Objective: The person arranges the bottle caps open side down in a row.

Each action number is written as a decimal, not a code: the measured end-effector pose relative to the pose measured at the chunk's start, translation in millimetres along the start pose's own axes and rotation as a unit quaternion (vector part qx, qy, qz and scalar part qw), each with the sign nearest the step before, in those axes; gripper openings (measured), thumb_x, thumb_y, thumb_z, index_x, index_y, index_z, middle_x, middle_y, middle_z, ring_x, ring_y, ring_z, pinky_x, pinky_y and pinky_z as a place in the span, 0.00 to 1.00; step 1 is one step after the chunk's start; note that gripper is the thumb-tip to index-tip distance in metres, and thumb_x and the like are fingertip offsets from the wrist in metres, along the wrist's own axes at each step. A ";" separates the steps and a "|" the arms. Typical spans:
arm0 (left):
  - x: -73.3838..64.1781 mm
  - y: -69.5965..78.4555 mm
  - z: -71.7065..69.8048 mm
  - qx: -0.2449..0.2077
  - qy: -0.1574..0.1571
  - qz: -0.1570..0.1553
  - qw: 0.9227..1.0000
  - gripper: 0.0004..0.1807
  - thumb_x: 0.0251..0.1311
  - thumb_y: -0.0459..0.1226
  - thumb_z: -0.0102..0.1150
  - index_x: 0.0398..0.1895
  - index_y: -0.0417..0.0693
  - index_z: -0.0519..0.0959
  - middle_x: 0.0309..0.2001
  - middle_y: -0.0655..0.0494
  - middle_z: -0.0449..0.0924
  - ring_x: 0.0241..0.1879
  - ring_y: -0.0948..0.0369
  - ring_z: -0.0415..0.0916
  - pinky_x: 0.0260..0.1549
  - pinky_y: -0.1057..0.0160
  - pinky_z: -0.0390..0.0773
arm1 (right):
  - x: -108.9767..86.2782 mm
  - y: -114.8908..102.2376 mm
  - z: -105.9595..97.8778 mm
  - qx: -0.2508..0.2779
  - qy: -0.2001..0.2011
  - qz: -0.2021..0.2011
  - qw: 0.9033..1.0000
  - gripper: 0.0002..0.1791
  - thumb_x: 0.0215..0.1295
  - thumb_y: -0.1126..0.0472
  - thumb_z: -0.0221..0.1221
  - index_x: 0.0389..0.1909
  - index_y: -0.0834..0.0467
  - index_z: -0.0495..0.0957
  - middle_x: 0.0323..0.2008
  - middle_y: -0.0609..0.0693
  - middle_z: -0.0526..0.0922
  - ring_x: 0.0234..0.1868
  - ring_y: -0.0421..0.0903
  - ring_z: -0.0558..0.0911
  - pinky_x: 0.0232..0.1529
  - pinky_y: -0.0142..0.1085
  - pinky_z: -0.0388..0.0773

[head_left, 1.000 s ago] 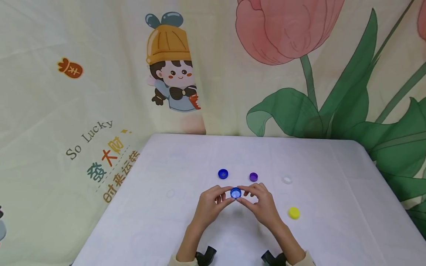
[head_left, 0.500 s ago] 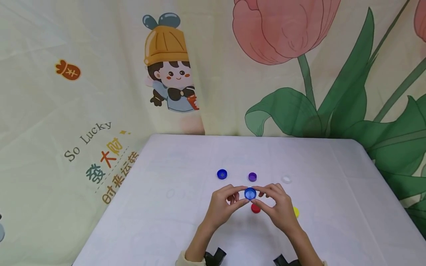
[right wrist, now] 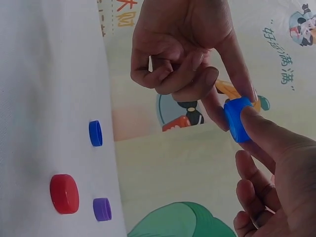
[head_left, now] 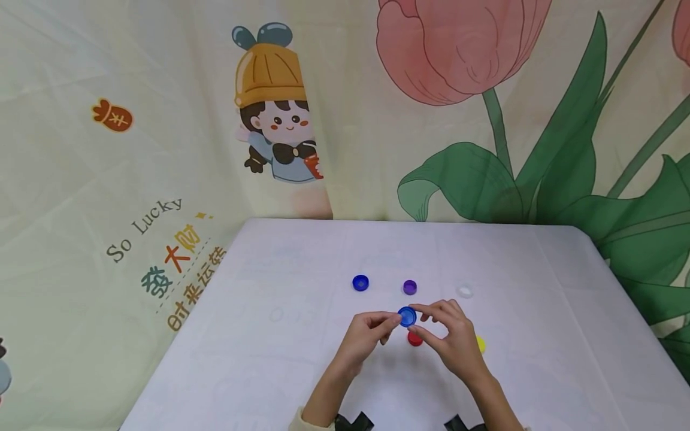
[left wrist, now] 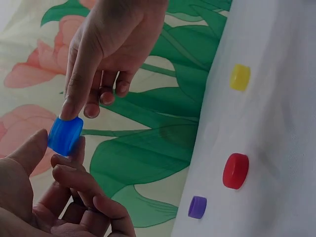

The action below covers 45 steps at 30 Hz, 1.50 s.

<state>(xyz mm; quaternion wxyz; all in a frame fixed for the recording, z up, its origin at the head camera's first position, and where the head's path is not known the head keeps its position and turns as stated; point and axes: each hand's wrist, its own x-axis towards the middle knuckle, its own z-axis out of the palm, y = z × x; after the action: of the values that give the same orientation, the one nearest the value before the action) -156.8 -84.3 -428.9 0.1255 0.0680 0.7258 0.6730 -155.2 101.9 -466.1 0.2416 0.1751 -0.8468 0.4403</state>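
Blue cap (head_left: 407, 316) is being held clear of the table, between both hands. Left hand (head_left: 363, 341) is pinching its left edge between thumb and forefinger. Right hand (head_left: 450, 332) is pinching across the rim, forefinger on the far side, thumb on the near side, remaining fingers curling. Orientation: round face is pointing up toward the head camera; broad dimension (diameter) is spanning the right-hand grip; wall is showing side-on, slanted, in the left wrist view. Surface: white table (head_left: 280, 359). Red cap (head_left: 415, 339) is lying beside the right thumb, partly covered; yellow cap (head_left: 481, 344) is lying just outside the right hand, partly hidden. Beyond the left hand a second blue cap (head_left: 360, 283) is resting; beyond the right, a purple cap (head_left: 410, 287) and a clear ring-like piece (head_left: 465, 291). Room: printed cloth (head_left: 361, 120) is hanging behind, showing tulips and a cartoon figure.
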 end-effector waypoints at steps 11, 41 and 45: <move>0.8 0.6 1.6 -0.001 0.001 -0.003 1.000 0.15 0.60 0.41 0.59 0.38 0.36 0.82 0.19 0.57 0.68 0.23 0.63 0.64 0.28 0.64 0.62 | -1.2 -2.0 -1.4 -0.004 0.001 -0.007 1.000 0.21 0.44 0.56 0.72 0.43 0.46 0.82 0.29 0.36 0.76 0.35 0.36 0.68 0.32 0.32 0.70; 11.9 -21.5 -9.1 0.224 0.035 0.337 0.914 0.13 0.48 0.33 0.68 0.40 0.43 0.84 0.17 0.61 0.67 0.20 0.68 0.64 0.18 0.72 0.64 | -2.5 -0.9 -1.2 0.044 -0.037 0.055 0.997 0.10 0.51 0.57 0.68 0.35 0.54 0.84 0.31 0.33 0.77 0.37 0.37 0.70 0.34 0.34 0.72; 16.9 -29.7 -12.0 0.243 0.031 0.355 0.902 0.14 0.50 0.38 0.67 0.42 0.49 0.84 0.18 0.66 0.68 0.21 0.70 0.64 0.20 0.72 0.65 | -2.4 0.7 -0.4 0.044 -0.036 0.054 0.997 0.10 0.50 0.56 0.68 0.35 0.53 0.84 0.30 0.34 0.77 0.36 0.37 0.70 0.33 0.33 0.72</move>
<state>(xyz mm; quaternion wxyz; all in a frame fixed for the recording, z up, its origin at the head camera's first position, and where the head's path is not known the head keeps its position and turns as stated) -174.2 -93.8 -459.2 -0.1648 0.3292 0.7981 0.4770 -153.4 102.8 -467.6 0.1791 0.1554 -0.8429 0.4830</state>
